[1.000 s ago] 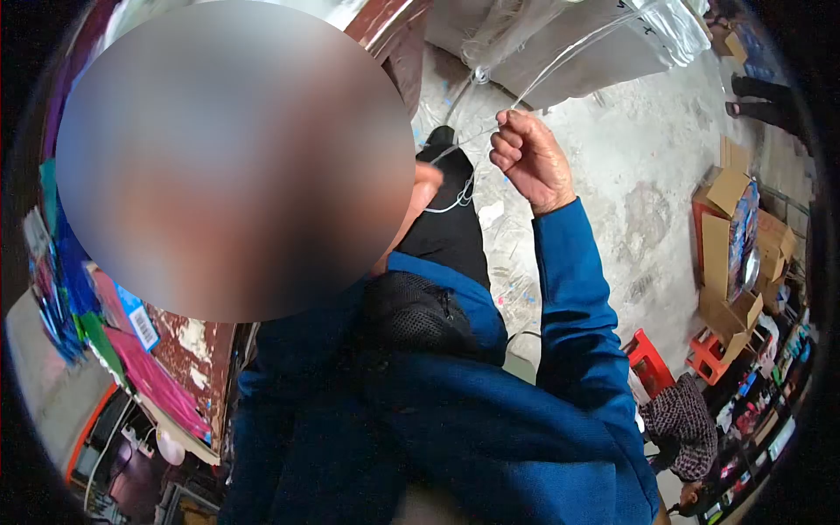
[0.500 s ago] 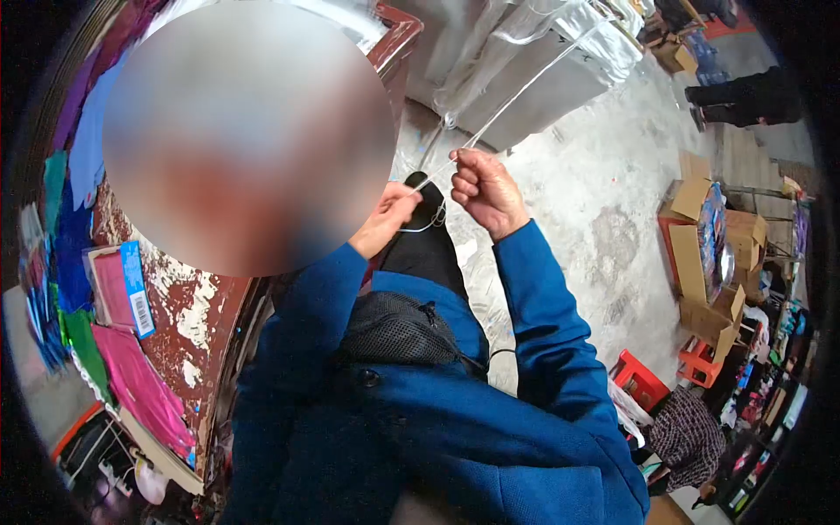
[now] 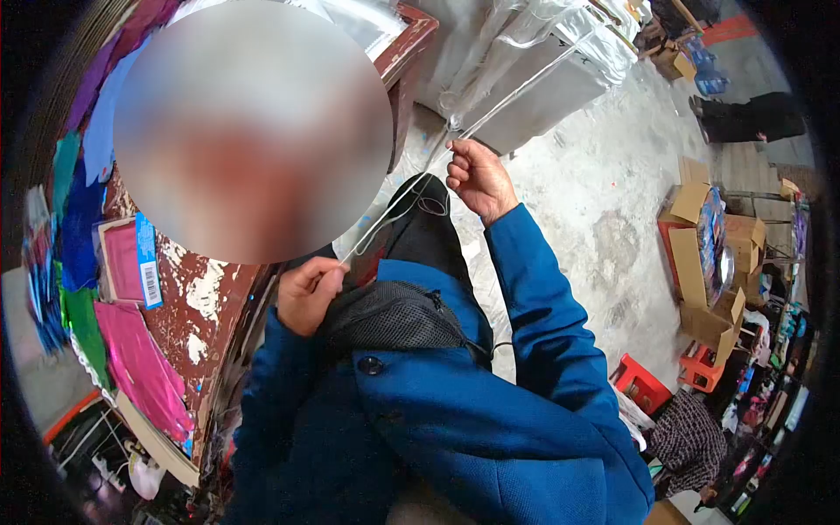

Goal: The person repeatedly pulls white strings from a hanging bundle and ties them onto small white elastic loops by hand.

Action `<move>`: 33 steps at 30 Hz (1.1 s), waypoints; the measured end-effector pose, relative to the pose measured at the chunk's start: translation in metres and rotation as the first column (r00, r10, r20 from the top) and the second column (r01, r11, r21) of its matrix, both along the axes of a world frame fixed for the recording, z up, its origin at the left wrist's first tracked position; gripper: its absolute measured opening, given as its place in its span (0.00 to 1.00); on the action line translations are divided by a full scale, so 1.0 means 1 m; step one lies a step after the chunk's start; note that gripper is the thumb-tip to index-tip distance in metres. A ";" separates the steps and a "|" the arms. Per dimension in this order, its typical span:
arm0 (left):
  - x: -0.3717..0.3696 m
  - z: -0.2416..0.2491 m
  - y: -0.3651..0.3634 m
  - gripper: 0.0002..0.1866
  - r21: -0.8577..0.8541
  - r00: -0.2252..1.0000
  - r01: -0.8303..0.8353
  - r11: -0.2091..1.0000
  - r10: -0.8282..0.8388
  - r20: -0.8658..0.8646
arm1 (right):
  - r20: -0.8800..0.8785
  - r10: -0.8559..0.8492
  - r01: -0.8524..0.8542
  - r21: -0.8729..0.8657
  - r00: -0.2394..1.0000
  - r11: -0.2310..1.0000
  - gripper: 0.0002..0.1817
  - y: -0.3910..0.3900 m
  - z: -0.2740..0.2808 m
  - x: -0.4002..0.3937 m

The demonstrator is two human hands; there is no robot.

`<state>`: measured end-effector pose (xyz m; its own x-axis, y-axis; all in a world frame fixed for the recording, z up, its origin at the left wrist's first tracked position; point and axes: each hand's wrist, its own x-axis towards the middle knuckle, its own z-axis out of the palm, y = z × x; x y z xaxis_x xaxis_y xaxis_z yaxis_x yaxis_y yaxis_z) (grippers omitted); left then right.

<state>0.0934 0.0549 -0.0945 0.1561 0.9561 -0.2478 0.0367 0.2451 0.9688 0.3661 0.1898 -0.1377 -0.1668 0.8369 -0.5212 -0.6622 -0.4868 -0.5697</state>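
Note:
A thin white string [image 3: 389, 207] runs between my two hands and on toward the upper right, where it meets a bundle of white strands and clear plastic [image 3: 490, 52]. My left hand [image 3: 308, 293] pinches the string low, near my waist. Higher up, my right hand [image 3: 479, 178] is closed with thumb and forefinger on the string. A slack loop [image 3: 433, 206] dangles between the hands, over my dark trouser leg [image 3: 429, 241]. A black mesh bag [image 3: 394, 324] lies at my waist.
A worn red-brown table [image 3: 206, 302] stands on the left with coloured packets such as a pink one [image 3: 140, 359]. A large blurred disc hides part of the view. Cardboard boxes [image 3: 700, 254], a red stool [image 3: 643, 382] and a person in dark clothes [image 3: 748, 118] are at the right.
My left hand has moved down and left toward my waist, drawing a longer stretch of string between the hands. My right hand has shifted only slightly.

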 end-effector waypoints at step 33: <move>0.012 0.027 -0.015 0.08 -0.528 0.068 -0.684 0.503 -0.677 -0.733 | 0.910 0.031 -0.901 0.414 0.414 -0.129 0.05 -0.149 0.070 -0.232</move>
